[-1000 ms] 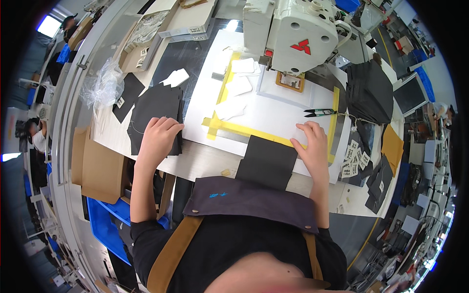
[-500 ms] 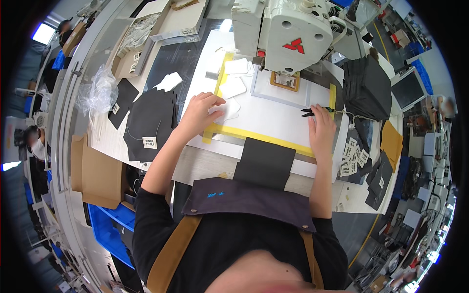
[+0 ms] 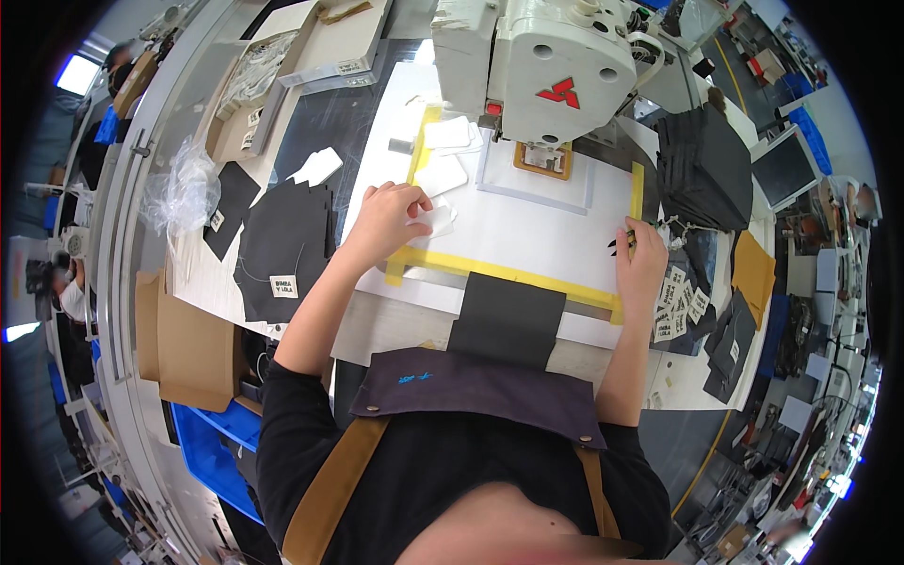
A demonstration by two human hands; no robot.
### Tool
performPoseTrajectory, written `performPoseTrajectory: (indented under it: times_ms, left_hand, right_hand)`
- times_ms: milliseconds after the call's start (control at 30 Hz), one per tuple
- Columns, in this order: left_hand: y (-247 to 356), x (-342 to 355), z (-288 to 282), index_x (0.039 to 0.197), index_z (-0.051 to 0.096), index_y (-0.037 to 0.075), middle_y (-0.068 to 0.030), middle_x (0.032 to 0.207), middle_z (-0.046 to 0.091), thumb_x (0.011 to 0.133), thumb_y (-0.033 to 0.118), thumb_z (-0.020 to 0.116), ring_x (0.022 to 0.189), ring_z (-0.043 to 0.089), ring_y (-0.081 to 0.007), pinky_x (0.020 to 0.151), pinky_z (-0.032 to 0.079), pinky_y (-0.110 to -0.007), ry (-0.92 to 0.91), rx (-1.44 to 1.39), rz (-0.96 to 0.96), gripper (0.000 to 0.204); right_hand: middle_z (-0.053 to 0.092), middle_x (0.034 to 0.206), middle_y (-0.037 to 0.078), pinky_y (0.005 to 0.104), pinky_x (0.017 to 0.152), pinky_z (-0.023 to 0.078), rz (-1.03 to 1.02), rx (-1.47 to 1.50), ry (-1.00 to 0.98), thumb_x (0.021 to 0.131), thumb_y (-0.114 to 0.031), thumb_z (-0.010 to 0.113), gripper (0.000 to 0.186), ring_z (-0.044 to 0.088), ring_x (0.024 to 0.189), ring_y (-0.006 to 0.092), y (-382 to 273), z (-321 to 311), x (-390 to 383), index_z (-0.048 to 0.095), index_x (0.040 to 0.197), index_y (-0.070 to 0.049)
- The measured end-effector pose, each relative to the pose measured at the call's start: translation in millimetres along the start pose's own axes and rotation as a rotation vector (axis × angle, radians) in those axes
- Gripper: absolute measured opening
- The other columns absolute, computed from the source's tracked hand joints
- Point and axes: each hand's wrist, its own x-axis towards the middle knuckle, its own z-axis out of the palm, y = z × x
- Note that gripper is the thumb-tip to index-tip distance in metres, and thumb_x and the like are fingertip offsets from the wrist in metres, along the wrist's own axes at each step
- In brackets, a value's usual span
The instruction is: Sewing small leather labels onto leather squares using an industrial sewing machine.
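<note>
My left hand [image 3: 388, 224] is closed in a pinch on a white rounded card [image 3: 439, 220] at the left end of the white work board [image 3: 527, 235]. Other white cards [image 3: 443, 175] lie just beyond my fingers. At the board's right edge, my right hand [image 3: 644, 259] is curled around small black thread snips [image 3: 614, 248], and only their tips and a bit of the handle show. A black rectangular piece [image 3: 508, 318] lies between my forearms, over the board's near edge. A white sewing machine head [image 3: 557, 80] stands over a small brown frame [image 3: 542, 160].
Black panels [image 3: 282, 243] with a pale label lie to the left, beside crumpled clear plastic [image 3: 184, 193]. A tall black stack [image 3: 702, 169] stands at the right, with loose white labels [image 3: 676, 306] nearer me. Yellow tape [image 3: 508, 273] edges the board.
My right hand has moved right and a little nearer me, taking the snips with it. My left fingers have closed on a white card. The whole view has shifted slightly.
</note>
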Motion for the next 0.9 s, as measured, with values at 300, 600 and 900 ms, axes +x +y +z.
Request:
performPoseTrajectory:
  times_ms: [300, 600, 900]
  left_hand:
    - [26.7, -1.1, 2.8, 0.076, 0.068, 0.008, -0.0023, 0.077, 0.065, 0.074, 0.011, 0.075, 0.082, 0.058, -0.0203, 0.083, 0.041, -0.034, 0.099, -0.033, 0.219, 0.008]
    - [84.0, 17.9, 25.0, 0.081, 0.072, 0.009, -0.0042, 0.072, 0.068, 0.075, 0.015, 0.076, 0.058, 0.059, -0.0198, 0.057, 0.047, -0.031, -0.01, -0.191, 0.353, 0.009]
    - [58.3, 44.8, 40.9, 0.103, 0.07, 0.011, -0.0109, 0.112, 0.064, 0.081, 0.026, 0.072, 0.104, 0.059, -0.0261, 0.089, 0.044, -0.04, 0.184, 0.13, 0.457, 0.027]
  right_hand:
    - [0.064, 0.099, 0.011, 0.0394, 0.084, 0.044, -0.154, 0.263, -0.023, 0.083, -0.015, 0.069, 0.022, 0.059, 0.092, 0.0304, -39.1, -0.6, 2.2, 0.064, 0.101, -0.004]
    - [0.062, 0.089, 0.002, 0.0235, 0.056, 0.039, 0.106, 0.842, -0.487, 0.08, -0.009, 0.073, 0.016, 0.05, 0.056, 0.0108, -101.8, -7.0, 5.0, 0.066, 0.093, -0.002]
    - [0.069, 0.088, 0.007, 0.0244, 0.073, 0.053, 0.171, 0.947, -0.273, 0.083, 0.0, 0.069, 0.007, 0.067, 0.077, 0.0119, -72.7, 17.8, 11.1, 0.065, 0.089, 0.003]
